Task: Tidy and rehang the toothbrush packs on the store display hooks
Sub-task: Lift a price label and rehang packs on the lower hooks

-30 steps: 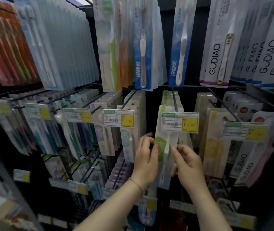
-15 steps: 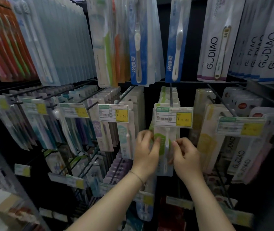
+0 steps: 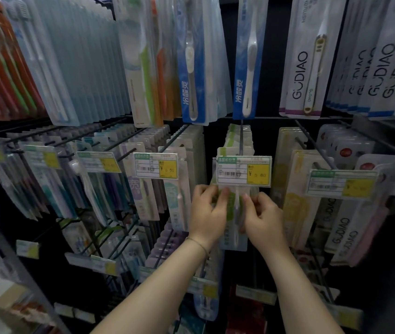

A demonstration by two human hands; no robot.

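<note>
Gripping the green pack (image 3: pixel 236 235) from either side, left hand (image 3: pixel 207 214) and right hand (image 3: pixel 265 221) held it just below the price tag (image 3: pixel 244 171).

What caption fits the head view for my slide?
Left hand and right hand grip a green-and-white toothbrush pack just below the price tag.

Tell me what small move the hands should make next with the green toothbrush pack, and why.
Probably raise the green toothbrush pack a little and slide it back along the hook. Left hand and right hand both pinch it just under the price tag, which hides its top, so I cannot tell whether its hole is on the hook yet.
</note>
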